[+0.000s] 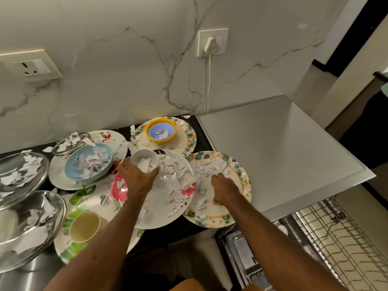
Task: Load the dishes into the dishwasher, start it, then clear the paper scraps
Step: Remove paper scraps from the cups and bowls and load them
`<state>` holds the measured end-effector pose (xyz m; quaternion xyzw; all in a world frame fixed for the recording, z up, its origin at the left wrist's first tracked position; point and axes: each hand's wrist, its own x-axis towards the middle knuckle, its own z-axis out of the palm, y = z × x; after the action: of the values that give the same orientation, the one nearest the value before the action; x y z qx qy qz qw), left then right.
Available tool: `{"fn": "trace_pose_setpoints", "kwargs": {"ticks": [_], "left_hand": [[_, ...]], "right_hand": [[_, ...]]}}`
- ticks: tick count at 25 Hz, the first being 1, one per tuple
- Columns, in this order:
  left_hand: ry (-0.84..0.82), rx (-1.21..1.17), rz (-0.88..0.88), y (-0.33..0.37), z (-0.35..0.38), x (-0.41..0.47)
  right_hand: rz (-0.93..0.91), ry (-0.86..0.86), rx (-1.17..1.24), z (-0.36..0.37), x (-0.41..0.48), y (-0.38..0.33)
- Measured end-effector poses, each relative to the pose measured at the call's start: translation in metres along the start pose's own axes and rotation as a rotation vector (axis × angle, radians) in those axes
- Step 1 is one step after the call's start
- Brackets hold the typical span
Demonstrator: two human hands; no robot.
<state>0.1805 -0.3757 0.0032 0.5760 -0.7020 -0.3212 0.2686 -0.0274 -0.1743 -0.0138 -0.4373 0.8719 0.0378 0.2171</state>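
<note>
My left hand (137,178) grips a small white cup (144,161) holding paper scraps, above a white plate (168,204) strewn with scraps. My right hand (223,191) rests with curled fingers on a colourful floral plate (237,179), on a bunch of paper scraps (214,168); whether it pinches them I cannot tell. A yellow bowl (161,130) with scraps sits on another floral plate (186,131) behind. A blue bowl (89,161) full of scraps sits on a plate to the left. The open dishwasher's wire rack (340,244) shows at lower right.
Two glass bowls (23,223) with scraps stand at far left, with a glass lid (69,143) behind them. A yellow mug (84,226) sits on a green-leaf plate (71,248). The dishwasher's steel top (283,156) lies to the right. A plugged socket (212,42) is on the marble wall.
</note>
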Motion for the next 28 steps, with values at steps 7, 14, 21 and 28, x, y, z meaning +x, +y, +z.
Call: {"fn": "trace_pose_setpoints", "kwargs": {"ticks": [7, 14, 21, 28], "left_hand": [[-0.286, -0.098, 0.396, -0.002, -0.003, -0.057], [-0.464, 0.008, 0.607, 0.017, 0.004, -0.067], [-0.457, 0.212, 0.667, 0.010, -0.012, -0.050], [-0.419, 0.399, 0.788, 0.015, -0.021, -0.032]], "right_hand": [[-0.251, 0.539, 0.692, -0.025, -0.029, -0.034], [-0.450, 0.234, 0.488, -0.022, -0.018, -0.103], [-0.583, 0.250, 0.205, -0.018, -0.026, -0.107], [-0.665, 0.326, 0.012, -0.022, -0.023, -0.100]]}}
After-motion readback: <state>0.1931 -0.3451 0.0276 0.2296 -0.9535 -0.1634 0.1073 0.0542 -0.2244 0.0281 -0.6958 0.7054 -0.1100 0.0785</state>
